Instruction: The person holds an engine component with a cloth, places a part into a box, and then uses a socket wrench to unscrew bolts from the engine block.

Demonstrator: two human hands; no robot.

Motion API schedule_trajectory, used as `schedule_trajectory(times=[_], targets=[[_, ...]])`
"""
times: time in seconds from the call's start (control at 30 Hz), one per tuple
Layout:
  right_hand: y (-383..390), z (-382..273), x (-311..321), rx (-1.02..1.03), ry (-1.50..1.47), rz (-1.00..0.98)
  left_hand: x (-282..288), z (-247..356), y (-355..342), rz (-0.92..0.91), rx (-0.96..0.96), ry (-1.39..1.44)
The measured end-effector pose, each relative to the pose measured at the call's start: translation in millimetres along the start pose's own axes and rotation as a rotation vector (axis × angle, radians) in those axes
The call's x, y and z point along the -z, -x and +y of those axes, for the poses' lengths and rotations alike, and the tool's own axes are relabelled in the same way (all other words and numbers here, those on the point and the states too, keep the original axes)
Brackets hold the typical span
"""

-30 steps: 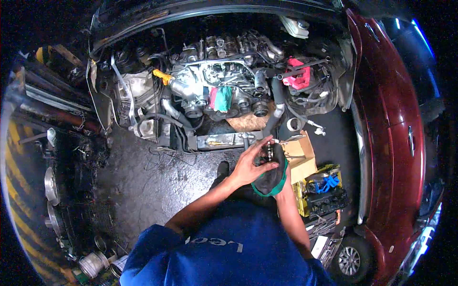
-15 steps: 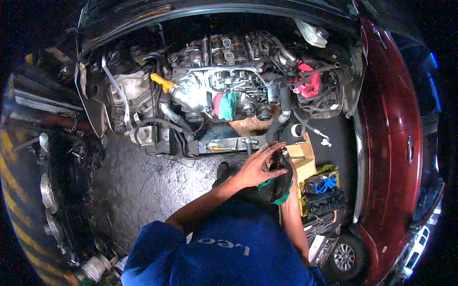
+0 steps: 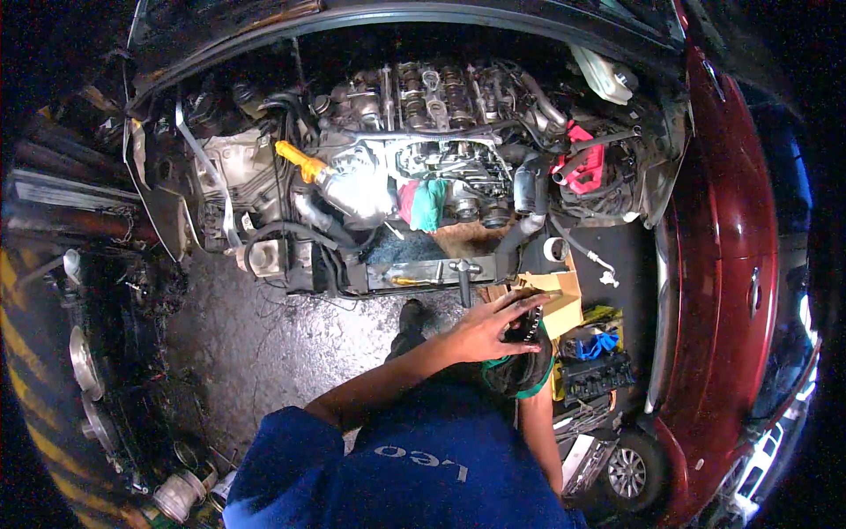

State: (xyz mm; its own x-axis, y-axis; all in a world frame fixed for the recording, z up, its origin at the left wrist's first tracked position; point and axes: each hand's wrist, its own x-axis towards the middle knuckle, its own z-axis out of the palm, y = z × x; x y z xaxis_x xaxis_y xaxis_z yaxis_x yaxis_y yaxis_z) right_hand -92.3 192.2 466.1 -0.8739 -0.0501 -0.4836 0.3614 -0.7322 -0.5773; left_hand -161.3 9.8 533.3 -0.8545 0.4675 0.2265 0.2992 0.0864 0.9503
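My left hand [image 3: 485,331] is bare and reaches in from the left. Its thumb and fingers curve round a small dark part with a toothed, shiny edge [image 3: 531,324]; its exact kind is unclear. My right hand [image 3: 518,374] wears a black glove with a green cuff. It lies under and behind that part, its fingers hidden from view. Beyond both hands, a hammer [image 3: 465,275] rests on the crossbar [image 3: 401,274] at the front of the engine bay. Just past my fingers stands an open cardboard box [image 3: 562,304].
The opened engine [image 3: 432,163] lies ahead, with pink and green cloths [image 3: 428,204] and a lit yellow-handled lamp [image 3: 304,163]. To the right are a tape roll [image 3: 555,249], blue gloves or cloth [image 3: 597,346], a tool tray [image 3: 590,458] and a red car [image 3: 718,264].
Both hands have shifted slightly nearer to me and to the right, still together round the dark part. More of its toothed edge shows now. The view has shifted a little.
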Motion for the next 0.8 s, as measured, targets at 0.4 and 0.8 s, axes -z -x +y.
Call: schedule_trajectory(times=[0.4, 0.8], targets=[[-17.6, -1.9, 1.6, -0.066, 0.024, 0.01, 30.3, -14.3, 10.5, -0.082, 0.011, -0.005], [-13.8, -0.8, -33.0, -0.045, 0.061, 0.065, 29.7, -23.3, 19.9, -0.053, 0.07, -0.001]])
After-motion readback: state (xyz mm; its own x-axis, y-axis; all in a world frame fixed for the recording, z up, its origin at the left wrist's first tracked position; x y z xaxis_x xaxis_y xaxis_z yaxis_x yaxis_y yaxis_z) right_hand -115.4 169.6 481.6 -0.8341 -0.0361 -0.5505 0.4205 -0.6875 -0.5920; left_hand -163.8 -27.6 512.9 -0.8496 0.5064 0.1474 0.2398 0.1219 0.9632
